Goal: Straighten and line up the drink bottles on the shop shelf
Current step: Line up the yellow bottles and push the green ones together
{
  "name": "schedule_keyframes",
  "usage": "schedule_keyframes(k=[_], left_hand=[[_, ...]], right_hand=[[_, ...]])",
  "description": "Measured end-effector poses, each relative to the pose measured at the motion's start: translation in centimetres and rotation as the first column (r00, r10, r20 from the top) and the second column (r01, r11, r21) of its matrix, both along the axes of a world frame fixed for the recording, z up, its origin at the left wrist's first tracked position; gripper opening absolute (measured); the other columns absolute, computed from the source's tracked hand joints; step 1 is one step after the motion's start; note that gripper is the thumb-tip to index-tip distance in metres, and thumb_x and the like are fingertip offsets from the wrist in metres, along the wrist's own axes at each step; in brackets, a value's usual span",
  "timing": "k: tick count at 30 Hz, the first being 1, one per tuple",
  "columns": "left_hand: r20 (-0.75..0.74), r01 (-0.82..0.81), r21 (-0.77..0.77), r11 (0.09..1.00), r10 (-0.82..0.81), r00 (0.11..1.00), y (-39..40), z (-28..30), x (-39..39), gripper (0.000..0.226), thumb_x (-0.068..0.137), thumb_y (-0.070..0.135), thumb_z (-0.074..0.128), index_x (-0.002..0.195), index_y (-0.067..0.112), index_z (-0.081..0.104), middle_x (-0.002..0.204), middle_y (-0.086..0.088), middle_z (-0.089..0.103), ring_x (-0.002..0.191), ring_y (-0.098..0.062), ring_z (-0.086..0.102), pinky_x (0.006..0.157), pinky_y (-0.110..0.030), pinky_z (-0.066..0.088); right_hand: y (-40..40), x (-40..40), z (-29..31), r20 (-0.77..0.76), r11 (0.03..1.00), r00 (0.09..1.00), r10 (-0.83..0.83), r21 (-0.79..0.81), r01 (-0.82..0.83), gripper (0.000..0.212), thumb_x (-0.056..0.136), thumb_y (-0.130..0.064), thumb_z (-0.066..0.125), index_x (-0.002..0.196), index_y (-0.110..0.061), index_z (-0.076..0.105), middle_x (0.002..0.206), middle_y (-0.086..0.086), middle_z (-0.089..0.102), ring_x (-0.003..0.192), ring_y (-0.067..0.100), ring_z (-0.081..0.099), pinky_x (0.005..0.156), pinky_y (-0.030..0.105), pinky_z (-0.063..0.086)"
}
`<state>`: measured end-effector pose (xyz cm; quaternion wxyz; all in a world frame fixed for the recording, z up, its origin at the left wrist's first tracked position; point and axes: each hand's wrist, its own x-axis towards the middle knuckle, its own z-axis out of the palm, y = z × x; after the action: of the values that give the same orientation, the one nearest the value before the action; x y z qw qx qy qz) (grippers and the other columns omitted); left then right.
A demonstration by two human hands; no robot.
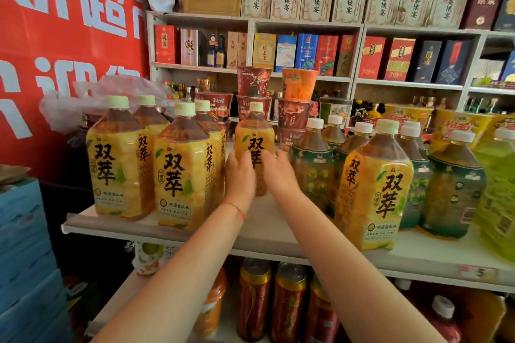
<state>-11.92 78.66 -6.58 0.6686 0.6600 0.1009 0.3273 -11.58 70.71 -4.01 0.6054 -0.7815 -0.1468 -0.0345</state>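
Both hands on one yellow bottle (254, 133), upright, set back on shelf (267, 234). Left hand (240, 175) and right hand (278, 172) clasp its sides.

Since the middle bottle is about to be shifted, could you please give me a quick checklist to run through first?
1. Both hands on the yellow-label tea bottle: left hand and right hand hold it. Ok.
2. Bottle upright: ok.
3. Cap on: ok.
4. Label facing front: ok.
5. In line with the front-row yellow-label bottle: set further back. Not ok.
6. Bare shelf in front of it: ok.
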Motion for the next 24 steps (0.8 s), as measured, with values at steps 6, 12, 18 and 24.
schedule_keyframes(k=[6, 12, 18, 24], left_hand=[[-0.095, 0.148, -0.252, 0.956, -0.176, 0.980, 0.2, 0.7, -0.5, 0.052, 0.108, 0.052, 0.021, 0.132, 0.020, 0.054, 0.125, 0.003, 0.059, 0.114, -0.016, 0.055, 0.096, -0.032, 0.040], [-0.172, 0.156, -0.147, 0.977, -0.180, 0.968, 0.0, 0.1, -1.6, 0.068, 0.100, 0.066, 0.027, 0.157, 0.028, 0.031, 0.160, 0.001, 0.036, 0.145, -0.020, 0.034, 0.116, -0.042, 0.027], [-0.113, 0.268, -0.108, 0.957, -0.279, 0.954, -0.7, -0.3, -4.7, 0.046, 0.104, 0.056, 0.033, 0.143, 0.034, 0.045, 0.122, 0.016, 0.049, 0.117, -0.004, 0.045, 0.101, -0.029, 0.028], [-0.124, 0.305, -0.060, 0.950, -0.310, 0.942, -1.2, -0.7, -6.2, 0.052, 0.104, 0.059, 0.030, 0.143, 0.033, 0.051, 0.135, 0.013, 0.058, 0.125, -0.008, 0.051, 0.111, -0.036, 0.036]], right_hand=[[2.3, 3.1, -1.7, -0.257, 0.977, 0.964, 0.070, 0.214, -0.013, 0.072, 0.098, -0.068, 0.021, 0.154, -0.025, 0.036, 0.150, 0.006, 0.049, 0.136, 0.029, 0.046, 0.114, 0.052, 0.036], [2.0, -0.2, -1.7, -0.214, 0.984, 0.976, 0.044, 0.176, -0.006, 0.073, 0.099, -0.065, 0.027, 0.160, -0.025, 0.016, 0.163, 0.003, 0.028, 0.149, 0.029, 0.028, 0.119, 0.056, 0.026], [0.7, -2.2, -2.8, -0.165, 0.976, 0.986, 0.018, 0.219, 0.019, 0.084, 0.088, -0.071, 0.032, 0.157, -0.025, 0.024, 0.159, 0.002, 0.036, 0.145, 0.026, 0.035, 0.119, 0.053, 0.029], [-0.9, -4.0, -2.7, -0.166, 0.970, 0.986, 0.001, 0.238, 0.039, 0.074, 0.098, -0.061, 0.035, 0.158, -0.020, 0.024, 0.156, 0.004, 0.039, 0.142, 0.025, 0.038, 0.119, 0.050, 0.031]])
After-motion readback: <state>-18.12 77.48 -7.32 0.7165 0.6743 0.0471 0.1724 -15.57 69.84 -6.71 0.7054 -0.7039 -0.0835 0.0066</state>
